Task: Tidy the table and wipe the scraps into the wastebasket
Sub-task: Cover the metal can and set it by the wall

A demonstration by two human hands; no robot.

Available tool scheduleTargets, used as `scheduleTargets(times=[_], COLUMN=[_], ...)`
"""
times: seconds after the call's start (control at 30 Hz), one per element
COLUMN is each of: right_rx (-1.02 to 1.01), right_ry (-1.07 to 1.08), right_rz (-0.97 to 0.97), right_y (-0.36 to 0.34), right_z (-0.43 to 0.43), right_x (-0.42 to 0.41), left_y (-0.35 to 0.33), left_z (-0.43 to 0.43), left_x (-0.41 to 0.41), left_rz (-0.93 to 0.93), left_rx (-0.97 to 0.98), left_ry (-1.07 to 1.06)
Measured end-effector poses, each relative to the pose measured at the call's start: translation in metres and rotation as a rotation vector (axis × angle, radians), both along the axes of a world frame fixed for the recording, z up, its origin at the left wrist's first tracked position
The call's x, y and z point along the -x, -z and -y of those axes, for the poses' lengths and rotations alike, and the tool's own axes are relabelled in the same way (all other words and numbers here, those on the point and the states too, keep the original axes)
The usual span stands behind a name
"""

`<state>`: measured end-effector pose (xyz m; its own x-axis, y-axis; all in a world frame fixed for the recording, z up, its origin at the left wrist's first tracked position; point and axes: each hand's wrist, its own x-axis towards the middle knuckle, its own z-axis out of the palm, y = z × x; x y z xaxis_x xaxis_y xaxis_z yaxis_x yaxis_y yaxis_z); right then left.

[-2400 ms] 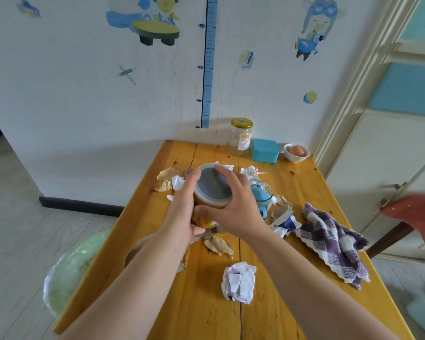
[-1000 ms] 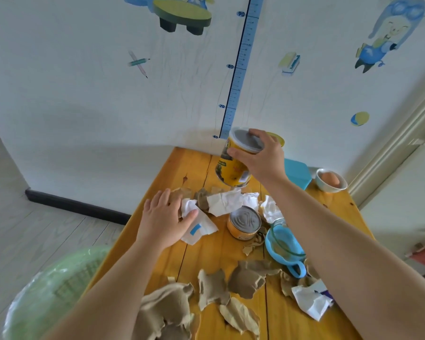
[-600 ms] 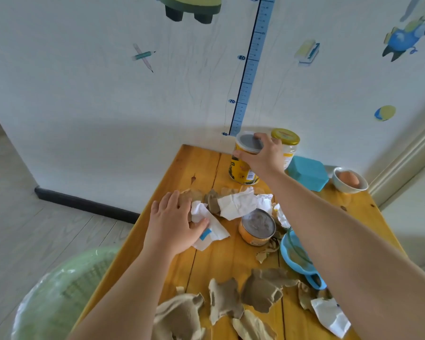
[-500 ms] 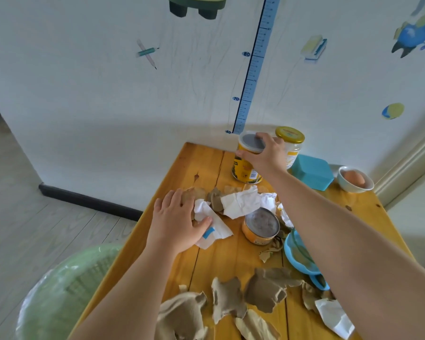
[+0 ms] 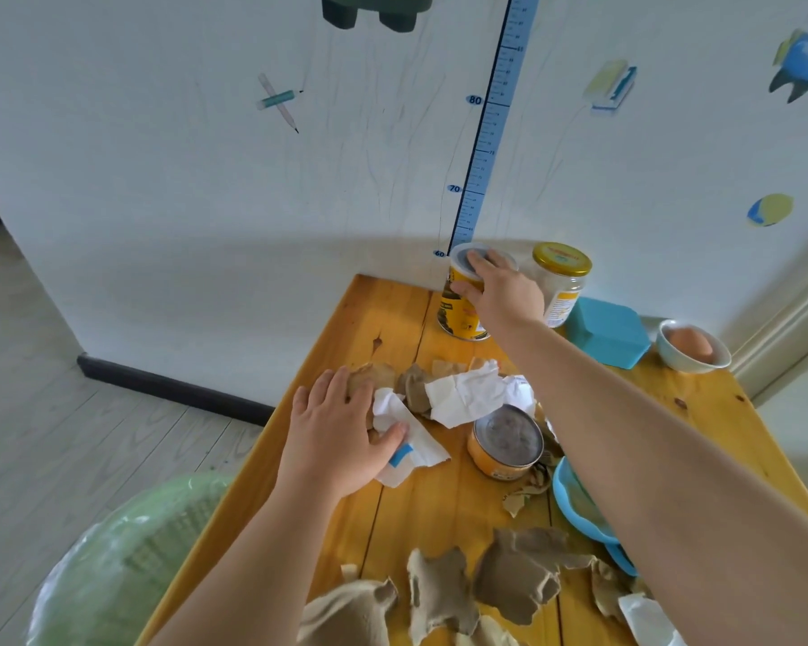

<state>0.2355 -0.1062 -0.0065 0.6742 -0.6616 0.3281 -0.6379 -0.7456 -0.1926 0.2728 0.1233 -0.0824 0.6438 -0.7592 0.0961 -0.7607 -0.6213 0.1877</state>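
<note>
Evidently early: our right hand (image 5: 504,291) clasps the tall can (image 5: 460,319) by its top, upright beyond the low can (image 5: 504,442), our left hand (image 5: 337,435) lies spread on scraps (image 5: 467,396) left of it, and scraps all round it are not yet in the wastebasket (image 5: 113,566).

Torn brown scraps (image 5: 514,585) lie at the worktop's (image 5: 393,319) 6 o'clock. Crumpled white paper (image 5: 467,394) sits mid-worktop, just beside a short tin (image 5: 504,442). A tall tin (image 5: 460,314), yellow, stands upright at 12 o'clock. The green, plastic-lined wastebasket (image 5: 113,566) stands on the floor at 8 o'clock.
</note>
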Motion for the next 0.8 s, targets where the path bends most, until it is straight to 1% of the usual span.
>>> scheduleTargets(times=[0.13, 0.3, 0.43, 0.57, 0.67, 0.8], right_rx=[0.028, 0.043, 0.051, 0.023, -0.012, 0.004], right_ry=[0.019, 0.007, 0.016, 0.049, 0.069, -0.006], right_rz=[-0.089, -0.143, -0.181, -0.249, -0.166, -0.038], right_y=[-0.004, -0.006, -0.007, -0.011, -0.017, -0.034], right_z=[0.007, 0.010, 0.008, 0.001, -0.007, -0.022], right_x=[-0.008, -0.017, -0.017, -0.011, 0.004, 0.043], left_y=[0.000, 0.000, 0.002, 0.003, 0.003, 0.000], left_z=[-0.001, -0.001, 0.000, 0.000, 0.001, 0.000], left_x=[-0.001, -0.001, -0.002, -0.002, -0.002, 0.000], left_rz=[0.006, -0.001, 0.016, 0.011, 0.014, 0.009], left_rx=[-0.004, 0.014, -0.008, -0.004, -0.003, 0.007], left_ry=[0.005, 0.010, 0.006, 0.003, -0.005, -0.008])
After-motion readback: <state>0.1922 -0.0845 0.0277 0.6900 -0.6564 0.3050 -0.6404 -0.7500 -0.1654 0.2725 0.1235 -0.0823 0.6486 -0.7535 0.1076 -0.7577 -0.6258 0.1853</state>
